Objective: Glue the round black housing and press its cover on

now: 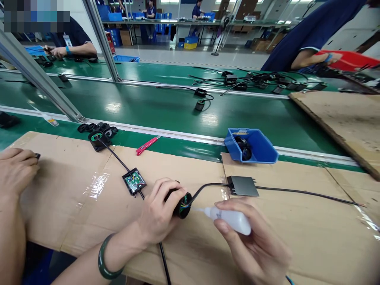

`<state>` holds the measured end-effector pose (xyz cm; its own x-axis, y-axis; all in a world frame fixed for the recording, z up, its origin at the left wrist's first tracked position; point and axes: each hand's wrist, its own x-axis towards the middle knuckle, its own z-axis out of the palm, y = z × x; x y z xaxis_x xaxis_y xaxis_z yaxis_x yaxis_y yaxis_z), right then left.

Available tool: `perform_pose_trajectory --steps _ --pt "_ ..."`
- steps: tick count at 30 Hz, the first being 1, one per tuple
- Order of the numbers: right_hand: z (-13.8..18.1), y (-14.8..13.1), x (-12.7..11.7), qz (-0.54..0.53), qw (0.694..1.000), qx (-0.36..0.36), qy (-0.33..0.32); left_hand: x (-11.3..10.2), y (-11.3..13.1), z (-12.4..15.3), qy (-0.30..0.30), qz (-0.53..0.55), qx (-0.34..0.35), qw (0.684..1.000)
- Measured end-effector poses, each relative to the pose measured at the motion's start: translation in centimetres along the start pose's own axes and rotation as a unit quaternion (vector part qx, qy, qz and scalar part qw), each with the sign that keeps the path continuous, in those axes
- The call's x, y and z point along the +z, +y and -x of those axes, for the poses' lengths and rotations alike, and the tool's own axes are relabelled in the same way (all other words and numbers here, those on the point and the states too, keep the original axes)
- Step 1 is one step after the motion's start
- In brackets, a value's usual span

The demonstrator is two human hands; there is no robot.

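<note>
The person's left hand (157, 211) grips a black round plastic housing (184, 207), fingers wrapped over its top and side, its open end turned towards three o'clock. The right hand (257, 241), at four o'clock from the housing, has its fingers closed around a small white translucent squeeze bottle (233, 220). The bottle's thin nozzle points at nine o'clock, right beside the opening; whether it touches cannot be told.

The work looks partway through. Coloured wires show inside the housing's uncovered end, and a black cable (208, 185) runs from it to a flat dark-grey rectangular box (244, 186) between two and three o'clock, which appears closed. Whether any liquid has reached the wires is too small to see.

A second unit seems less finished: at ten o'clock, an open black box with a bare green circuit board (134, 181) lies on the cardboard-covered surface (190, 166), its cable leading to a black square-based housing (97, 139) farther out, also uncovered. A red-handled cutter (147, 145) lies at eleven o'clock, untouched.
</note>
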<state>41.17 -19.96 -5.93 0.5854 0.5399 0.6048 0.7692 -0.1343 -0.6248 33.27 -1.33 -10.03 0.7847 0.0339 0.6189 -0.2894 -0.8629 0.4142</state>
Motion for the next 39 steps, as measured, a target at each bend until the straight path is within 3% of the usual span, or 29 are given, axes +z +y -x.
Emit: perform_pose_trajectory --steps 18,22,25,29,32,35,39 --pt "0.0 -0.5 0.0 0.008 0.999 -0.038 -0.030 -0.2 0.3 -0.4 0.033 -0.073 0.057 0.995" --pt "0.2 -0.6 -0.1 -0.037 0.998 0.030 -0.034 -0.1 0.2 -0.1 0.016 -0.040 0.039 0.998" --pt "0.3 -0.5 0.2 -0.130 0.981 0.137 0.034 0.3 0.3 0.1 0.007 0.056 -0.034 0.998" --pt "0.4 0.1 1.2 -0.270 0.933 0.193 0.136 0.7 0.8 -0.1 -0.023 0.214 -0.212 0.953" --pt "0.9 0.4 2.0 -0.234 0.944 0.177 0.149 0.8 1.2 -0.4 -0.072 0.315 -0.335 0.885" --pt "1.3 0.3 2.3 -0.150 0.974 0.120 0.120 0.9 1.4 -0.5 -0.094 0.396 -0.386 0.828" --pt "0.8 -0.4 2.3 -0.061 0.994 0.025 0.084 1.0 1.6 -0.4 -0.084 0.438 -0.390 0.806"
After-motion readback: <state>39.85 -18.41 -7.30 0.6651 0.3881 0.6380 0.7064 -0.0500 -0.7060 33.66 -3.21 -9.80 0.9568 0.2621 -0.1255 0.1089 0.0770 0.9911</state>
